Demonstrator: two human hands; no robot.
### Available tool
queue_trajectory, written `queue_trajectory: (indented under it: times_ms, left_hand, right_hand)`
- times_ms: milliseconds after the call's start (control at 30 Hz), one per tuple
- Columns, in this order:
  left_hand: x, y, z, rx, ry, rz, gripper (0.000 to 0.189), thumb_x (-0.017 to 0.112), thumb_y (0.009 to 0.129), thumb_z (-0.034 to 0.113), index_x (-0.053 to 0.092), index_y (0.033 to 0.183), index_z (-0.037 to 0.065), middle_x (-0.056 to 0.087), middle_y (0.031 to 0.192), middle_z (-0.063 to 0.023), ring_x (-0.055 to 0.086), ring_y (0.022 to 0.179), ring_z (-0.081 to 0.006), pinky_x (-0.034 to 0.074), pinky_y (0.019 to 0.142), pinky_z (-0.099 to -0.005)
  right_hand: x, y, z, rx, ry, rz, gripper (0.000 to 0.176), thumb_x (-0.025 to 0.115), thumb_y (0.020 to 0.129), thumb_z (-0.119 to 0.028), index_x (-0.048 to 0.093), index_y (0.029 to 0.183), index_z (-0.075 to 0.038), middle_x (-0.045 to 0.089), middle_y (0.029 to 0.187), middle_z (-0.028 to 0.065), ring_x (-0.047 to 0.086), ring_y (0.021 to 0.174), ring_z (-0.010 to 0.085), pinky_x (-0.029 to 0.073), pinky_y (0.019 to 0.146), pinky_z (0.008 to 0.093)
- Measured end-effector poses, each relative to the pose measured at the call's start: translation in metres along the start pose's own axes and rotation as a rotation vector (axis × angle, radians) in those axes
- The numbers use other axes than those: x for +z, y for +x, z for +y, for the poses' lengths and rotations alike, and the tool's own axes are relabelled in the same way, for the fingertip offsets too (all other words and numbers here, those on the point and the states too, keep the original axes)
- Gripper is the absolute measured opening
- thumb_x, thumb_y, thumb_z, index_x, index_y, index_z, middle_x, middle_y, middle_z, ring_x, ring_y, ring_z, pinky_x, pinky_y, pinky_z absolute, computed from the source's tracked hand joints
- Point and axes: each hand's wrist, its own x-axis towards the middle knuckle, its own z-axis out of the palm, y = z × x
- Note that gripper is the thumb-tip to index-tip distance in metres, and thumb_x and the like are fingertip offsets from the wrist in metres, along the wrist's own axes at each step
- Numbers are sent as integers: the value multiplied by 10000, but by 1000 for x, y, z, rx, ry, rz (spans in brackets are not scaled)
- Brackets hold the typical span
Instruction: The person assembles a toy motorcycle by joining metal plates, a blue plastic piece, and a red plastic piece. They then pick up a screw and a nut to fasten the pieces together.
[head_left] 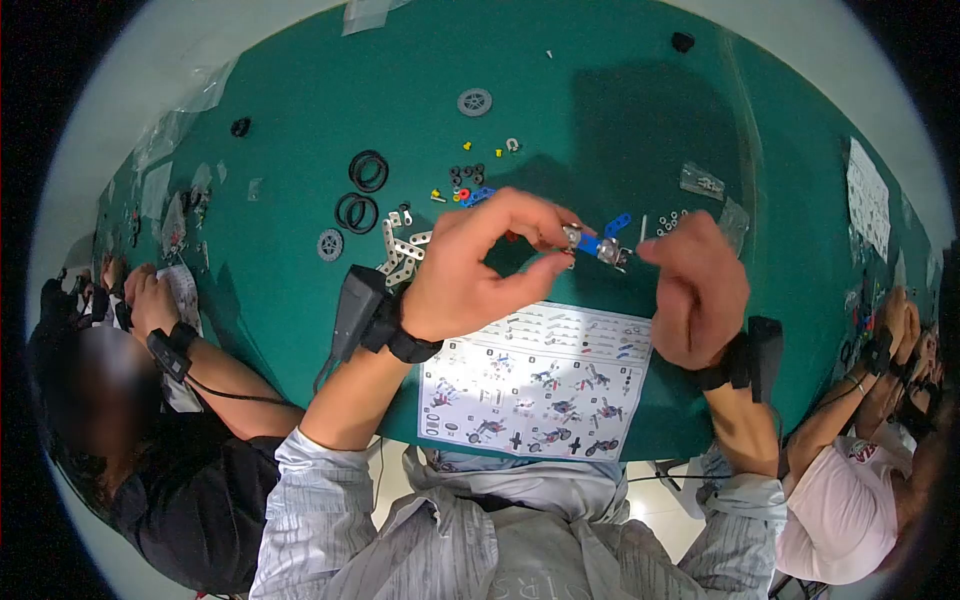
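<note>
My left hand point(490, 250) pinches a small blue-and-metal model assembly point(588, 243) between thumb and fingertips, above the green table. At its right end sit shiny metal parts. My right hand point(700, 290) is curled closed just right of the assembly, its fingertips close to that metal end; what they hold, if anything, I cannot make out. Below both hands lies a printed instruction sheet point(530, 390) with step drawings. A blue perforated strip point(618, 225) rests on the table behind the assembly, and a thin pale rod point(643, 229) lies near my right fingertips.
Metal perforated strips point(402, 255) lie left of my left hand. Black rubber tyres point(368, 171), grey wheels point(474, 102) and small yellow pieces point(467, 146) are farther out. Small white rings point(668, 224) and a plastic bag of parts point(702, 181) lie right. People work on both sides.
</note>
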Motion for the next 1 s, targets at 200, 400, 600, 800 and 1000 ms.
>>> queue_trajectory:
  times_ms: [200, 400, 600, 800, 1000]
  left_hand:
    - [2, 4, 12, 254, 247, -80, 285, 800, 727, 12, 624, 943, 73, 744, 1015, -102, 734, 903, -267, 566, 702, -340]
    - [-3, 7, 18, 256, 211, -112, 252, 814, 762, 33, 620, 920, 62, 742, 1078, -179, 734, 1012, -321, 578, 773, -361]
    - [1, 5, 21, 204, 134, -111, 208, 787, 804, 10, 625, 929, 44, 728, 1113, -213, 711, 1079, -346, 582, 834, -388]
    - [1, 3, 22, 157, 159, -119, 153, 738, 851, 5, 608, 923, 38, 713, 1144, -234, 692, 1121, -343, 584, 847, -364]
    - [5, 3, 23, 146, 220, -120, 173, 705, 882, 9, 556, 964, 43, 698, 1178, -245, 658, 1179, -360, 557, 905, -388]
  right_hand:
    - [12, 4, -13, 33, 29, 8, 441, 791, 686, -48, 643, 1101, -57, 591, 812, 98, 573, 607, 255, 453, 516, 334]
    - [9, 16, -13, 116, 169, -13, 463, 823, 669, -60, 672, 1107, -53, 592, 797, 90, 560, 609, 242, 443, 503, 317]
    - [16, 4, 4, -67, 69, -4, 418, 835, 676, -49, 717, 1076, -83, 535, 719, 61, 536, 564, 208, 411, 465, 315]
    - [15, 2, 1, -88, 57, -18, 426, 832, 677, -41, 704, 1081, -85, 521, 711, 48, 523, 538, 188, 401, 452, 318]
    - [14, 2, 1, -100, 18, -10, 425, 828, 674, -25, 697, 1076, -68, 532, 721, 54, 532, 544, 191, 405, 452, 317]
